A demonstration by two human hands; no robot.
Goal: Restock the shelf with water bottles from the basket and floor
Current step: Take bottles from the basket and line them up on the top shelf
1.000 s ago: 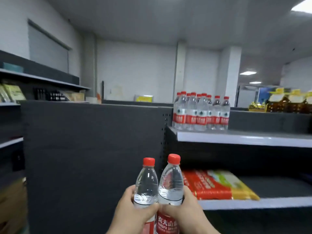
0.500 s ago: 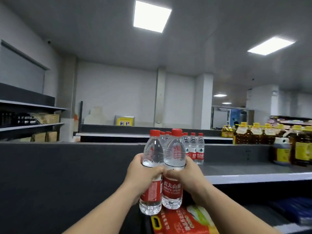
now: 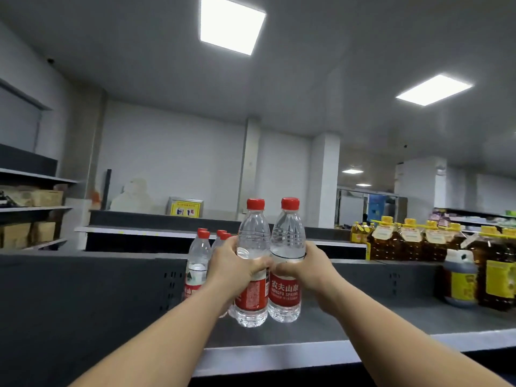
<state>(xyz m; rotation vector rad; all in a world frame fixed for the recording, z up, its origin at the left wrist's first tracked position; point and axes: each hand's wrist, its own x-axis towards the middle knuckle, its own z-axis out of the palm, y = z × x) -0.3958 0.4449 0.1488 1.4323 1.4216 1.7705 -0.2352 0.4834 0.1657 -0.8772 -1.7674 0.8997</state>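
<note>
Two clear water bottles with red caps and red labels stand side by side over the grey top shelf [image 3: 363, 325]. My left hand [image 3: 237, 268] grips the left bottle [image 3: 252, 247] at its middle. My right hand [image 3: 304, 270] grips the right bottle [image 3: 287, 241] the same way. Their bases are at or just above the shelf surface; I cannot tell if they touch it. Behind my left hand stand several more bottles [image 3: 198, 258] of the same kind, partly hidden.
Large amber oil jugs [image 3: 410, 241] with yellow tags and a dark bottle [image 3: 459, 277] stand on the shelf's right side. A dark perforated back panel [image 3: 83, 289] runs behind the shelf. Cardboard boxes [image 3: 30, 233] fill shelving at far left.
Both hands have carried the two bottles up and forward onto the top shelf, to the right of the standing bottles. The view has risen, and the lower shelf has dropped out of sight.
</note>
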